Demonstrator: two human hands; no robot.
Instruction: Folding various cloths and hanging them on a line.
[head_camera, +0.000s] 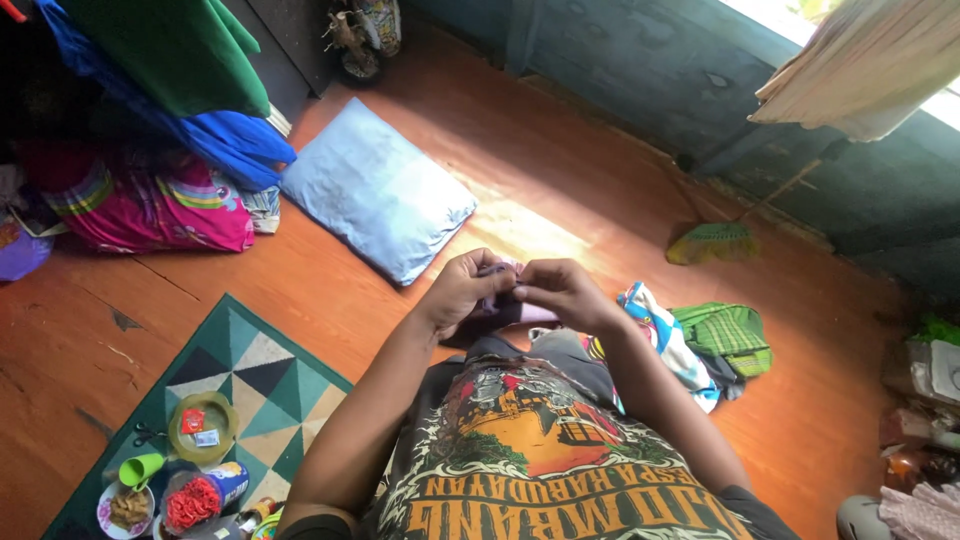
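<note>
Wooden floorboards (560, 190), orange-red and lit by a window patch, fill the room under a dark blue-green wall (640, 70). At far left a heap of bright cloth (150, 195) in pink, blue and green lies on the boards, and below it a green patterned mat (260, 370) with triangles carries a round tin lid (203, 427), a green cup (140, 468), small scissors (148, 434) and a bag of red bits (192, 502). Further right a pale blue pillow (375, 190) lies flat on the floor.

In the middle, the left hand (462, 290) and the right hand (562, 290) meet, fingertips drawn together and pinching a small piece of dark purple fabric (497, 300) between them, held up in front of the chest above the lap; more of it hangs below the knuckles. What the fingertips do at the seam is too small to tell, and no needle or thread can be made out.

To the right a pile of folded clothes (690, 340), striped green and printed white, lies beside the knee; a green broom (715, 240) leans toward the wall, and a curtain (860, 70) hangs at the window.

As a judgement: the grip is only at the fingertips, so the fabric could slip out and drop onto the lap if either pinch loosens, and the open scissors on the crowded mat could be knocked by an elbow
</note>
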